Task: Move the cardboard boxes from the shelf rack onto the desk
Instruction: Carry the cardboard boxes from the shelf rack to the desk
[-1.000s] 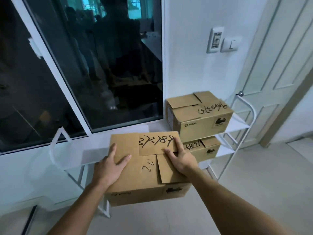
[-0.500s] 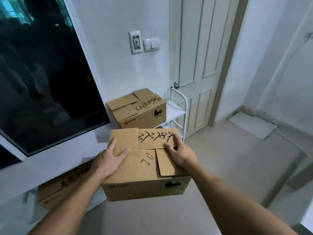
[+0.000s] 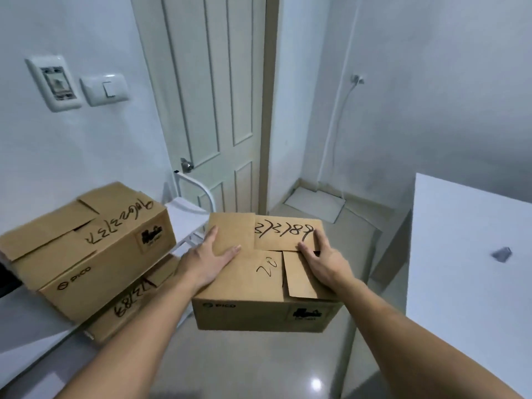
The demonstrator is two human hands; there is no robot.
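Observation:
I hold a brown cardboard box with "373189" and "20" written on its top, off the rack and above the floor. My left hand lies on its top left with the thumb spread. My right hand presses the top flaps on the right side. A second box rests on the white shelf rack at the left, and a third box sits on the shelf below it. The white desk stands at the right.
A closed white door is straight ahead, with a wall switch to its left. Tiled floor lies between rack and desk. A small dark object lies on the desk top.
The view has swung to the right, away from the window and rack. The held box has come with my hands, and the desk has entered the view at the right.

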